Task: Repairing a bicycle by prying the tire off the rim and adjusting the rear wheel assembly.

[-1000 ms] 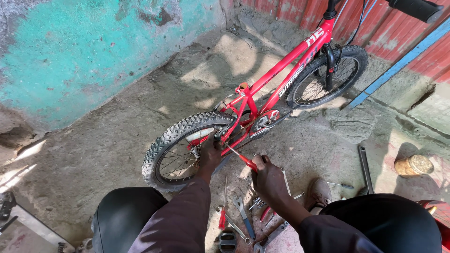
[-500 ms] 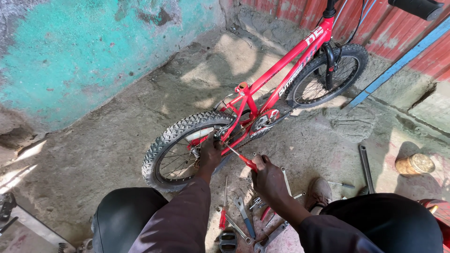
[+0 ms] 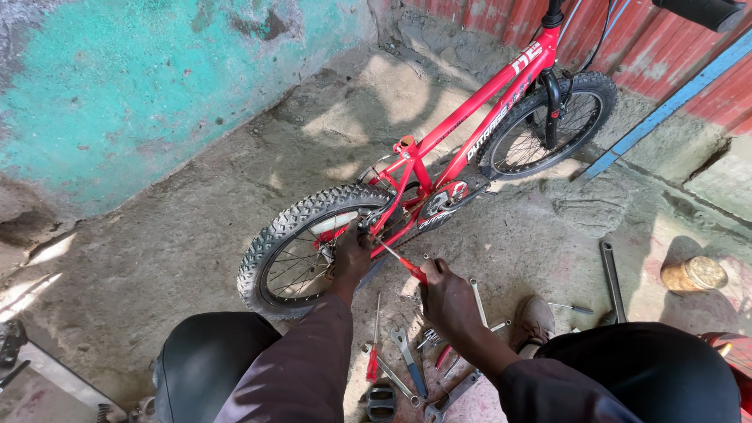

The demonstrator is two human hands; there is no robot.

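I see the red bicycle [image 3: 470,149] standing on the rough concrete floor [image 3: 180,235], its rear wheel [image 3: 301,247] nearest me and its front wheel [image 3: 548,125] up by the corrugated red wall [image 3: 674,63]. My left hand [image 3: 350,254] is closed against the frame just at the rear wheel's hub, fingers curled over the metal there; what exactly it pinches is hidden by the hand itself. My right hand [image 3: 446,294] is wrapped around the red handle of a screwdriver [image 3: 399,260], whose thin steel shaft slants up and left to the same spot at the hub, so the two hands sit close together, the right a little lower and nearer me. The rear tyre is black and knobby, with thin wire spokes. The frame tubes are glossy painted metal. Just below my hands, loose spanners [image 3: 409,360] and a second red-handled screwdriver [image 3: 374,345] lie scattered on the floor. A rusty round tin [image 3: 693,274] stands well off to the right.
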